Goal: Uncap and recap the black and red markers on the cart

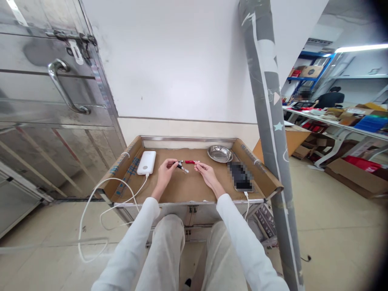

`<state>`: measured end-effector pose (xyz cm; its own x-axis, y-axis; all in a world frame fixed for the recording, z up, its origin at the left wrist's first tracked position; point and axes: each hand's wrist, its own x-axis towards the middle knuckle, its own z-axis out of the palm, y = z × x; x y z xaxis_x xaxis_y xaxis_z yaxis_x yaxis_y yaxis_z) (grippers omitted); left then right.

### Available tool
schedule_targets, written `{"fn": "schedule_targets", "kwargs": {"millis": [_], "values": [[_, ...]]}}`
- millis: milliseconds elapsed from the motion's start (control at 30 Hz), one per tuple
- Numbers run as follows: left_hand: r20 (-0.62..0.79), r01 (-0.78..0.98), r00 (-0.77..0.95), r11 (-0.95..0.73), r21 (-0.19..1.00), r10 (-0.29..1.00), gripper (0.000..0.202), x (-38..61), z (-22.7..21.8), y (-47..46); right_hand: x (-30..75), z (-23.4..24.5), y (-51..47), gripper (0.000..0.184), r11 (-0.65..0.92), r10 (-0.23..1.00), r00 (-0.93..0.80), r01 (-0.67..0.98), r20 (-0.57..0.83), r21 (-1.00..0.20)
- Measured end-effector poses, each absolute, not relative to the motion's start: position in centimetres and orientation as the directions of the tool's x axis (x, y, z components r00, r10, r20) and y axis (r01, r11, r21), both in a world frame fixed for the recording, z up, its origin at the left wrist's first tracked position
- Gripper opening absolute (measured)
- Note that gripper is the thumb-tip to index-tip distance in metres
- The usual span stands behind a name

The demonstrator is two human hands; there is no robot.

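Observation:
My left hand [164, 173] is closed over the cardboard-covered tabletop [188, 190], its fingertips pinching a small black stick-like piece with a clear or silvery end [183, 168]. A second short dark piece with a shiny tip shows at the same fingertips. Facing it, my right hand [207, 174] pinches the right end of a slim red cylinder with silvery ends [190, 162]. The red cylinder's left end points at the left fingertips, with a small gap visible between them. Both pieces are too small to name exactly.
A white power bank [146, 162] with a white cable [91, 194] lies left. At right are a shiny metal dish [220, 153] and a plugged-in phone [241, 176]. Raised cardboard sides border the tabletop. A wrapped grey pole [269, 121] leans close on the right; a metal door [54, 93] stands left.

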<state>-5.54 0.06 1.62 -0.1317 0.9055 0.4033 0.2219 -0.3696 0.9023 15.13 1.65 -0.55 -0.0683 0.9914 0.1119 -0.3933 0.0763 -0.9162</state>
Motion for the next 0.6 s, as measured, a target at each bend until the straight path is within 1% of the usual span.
{"fn": "schedule_targets", "kwargs": {"millis": [67,100,167,233,300,367,433,467,533,600], "values": [[0.388,0.328,0.021,-0.373,0.868,0.921,0.02,-6.6,0.8,-0.5,15.2,-0.8,1.8,0.039,0.115,0.992,-0.007,-0.387,0.128,-0.915],[0.389,0.413,0.096,-0.392,0.822,0.916,0.016,-6.8,0.6,-0.8,15.2,-0.9,1.9,0.039,0.136,0.99,0.019,-0.377,0.139,-0.916],[0.412,0.561,0.223,-0.462,0.687,0.884,0.012,-6.8,0.3,-1.1,15.3,-1.1,2.1,0.038,0.181,0.984,0.06,-0.344,0.171,-0.921],[0.446,0.656,0.316,-0.533,0.535,0.837,0.011,-6.2,0.4,-0.8,15.4,-1.2,2.1,0.036,0.238,0.971,0.092,-0.293,0.22,-0.926],[0.473,0.703,0.388,-0.586,0.403,0.791,0.01,-5.2,0.5,0.0,15.4,-1.3,2.0,0.031,0.305,0.951,0.114,-0.186,0.287,-0.934],[0.487,0.723,0.445,-0.623,0.3,0.752,0.009,-4.1,0.5,1.2,15.4,-1.2,1.8,0.025,0.37,0.923,0.12,-0.009,0.367,-0.929],[0.494,0.734,0.463,-0.631,0.252,0.736,0.01,-3.2,0.5,2.3,15.2,-1.0,1.7,0.02,0.422,0.893,0.09,0.175,0.441,-0.89],[0.497,0.74,0.459,-0.626,0.246,0.737,0.011,-2.8,0.5,2.8,15.0,-0.9,1.7,0.019,0.443,0.881,0.059,0.238,0.468,-0.864],[0.502,0.748,0.434,-0.61,0.262,0.748,0.013,-2.4,0.6,3.5,14.6,-0.7,1.9,0.019,0.48,0.869,-0.051,0.32,0.491,-0.817],[0.507,0.74,0.41,-0.602,0.301,0.758,0.017,-2.3,0.7,3.7,14.2,-0.6,2.1,0.023,0.505,0.863,-0.191,0.382,0.469,-0.774]]}}
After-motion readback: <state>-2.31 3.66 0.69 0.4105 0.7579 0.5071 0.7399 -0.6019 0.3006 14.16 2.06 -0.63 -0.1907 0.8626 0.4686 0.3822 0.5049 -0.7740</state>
